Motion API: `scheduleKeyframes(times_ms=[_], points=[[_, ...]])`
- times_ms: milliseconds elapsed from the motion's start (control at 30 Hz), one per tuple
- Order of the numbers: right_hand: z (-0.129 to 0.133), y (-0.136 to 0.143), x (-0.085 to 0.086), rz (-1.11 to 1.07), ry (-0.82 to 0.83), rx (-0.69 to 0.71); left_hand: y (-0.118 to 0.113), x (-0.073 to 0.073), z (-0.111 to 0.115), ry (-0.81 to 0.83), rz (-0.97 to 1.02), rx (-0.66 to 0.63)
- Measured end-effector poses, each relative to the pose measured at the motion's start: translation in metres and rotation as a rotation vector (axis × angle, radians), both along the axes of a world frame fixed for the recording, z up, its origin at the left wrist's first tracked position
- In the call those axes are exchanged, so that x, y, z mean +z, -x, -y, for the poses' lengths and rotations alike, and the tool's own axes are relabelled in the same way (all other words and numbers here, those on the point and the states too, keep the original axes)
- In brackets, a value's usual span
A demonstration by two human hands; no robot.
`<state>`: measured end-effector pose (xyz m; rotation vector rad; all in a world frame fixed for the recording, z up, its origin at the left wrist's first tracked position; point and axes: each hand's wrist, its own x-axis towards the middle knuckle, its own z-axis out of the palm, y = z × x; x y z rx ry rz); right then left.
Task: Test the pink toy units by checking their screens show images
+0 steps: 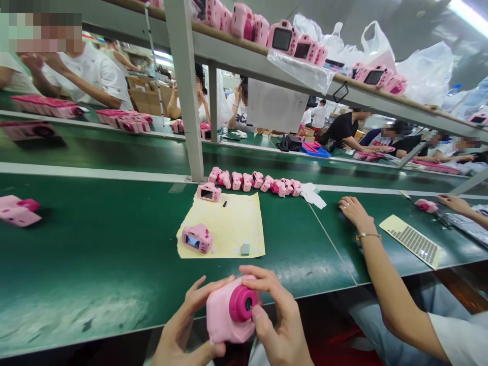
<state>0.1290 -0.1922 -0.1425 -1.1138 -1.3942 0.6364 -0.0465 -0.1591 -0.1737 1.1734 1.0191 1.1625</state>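
Between my two hands, just off the table's near edge, is a pink toy camera [221, 313] with its magenta lens turned toward me. My left hand [182, 325] grips its left side, thumb underneath and fingers along the top. On the other side, my right hand [280, 317] has its thumb beside the lens and its fingers over the top. Beyond them lies a yellow sticker sheet [232, 229]. A second toy camera [197, 239] with a lit screen sits on that sheet, and another toy camera [209, 192] stands at its far left corner.
A row of pink cameras [247, 181] lines the back of the green table [114, 254]. White cloth [313, 194] lies at the row's right end. A co-worker's arm [385, 274] reaches in from the right near a label sheet [412, 241]. A metal post [185, 91] supports the overhead shelf.
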Motion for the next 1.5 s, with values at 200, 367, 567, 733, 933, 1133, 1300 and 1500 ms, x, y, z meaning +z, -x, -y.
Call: scheduleKeyframes(times_ms=[200,367,567,733,933,1133,1300,1500], points=[[0.003,-0.004,-0.005,0.116,0.012,-0.002,0.000,-0.005,0.002,0.058,0.043,0.018],[0.003,-0.004,-0.009,0.123,0.000,-0.042,0.000,-0.003,0.003,0.059,0.037,0.025],[0.002,-0.005,-0.009,0.154,0.022,-0.015,-0.001,-0.002,0.003,0.088,0.033,0.034],[0.003,-0.007,-0.008,0.157,-0.003,-0.034,-0.001,-0.003,0.003,0.076,0.034,0.024],[0.001,-0.001,-0.005,0.139,-0.022,-0.085,-0.001,-0.003,0.002,0.054,0.041,0.032],[0.004,-0.008,-0.012,0.153,0.033,-0.004,-0.001,-0.004,0.002,0.065,0.065,0.031],[0.006,-0.011,-0.013,0.024,0.147,0.034,-0.002,-0.003,0.002,0.074,0.058,0.042],[-0.001,0.001,-0.010,-0.039,0.032,0.014,-0.006,0.002,0.002,0.066,0.023,0.058]])
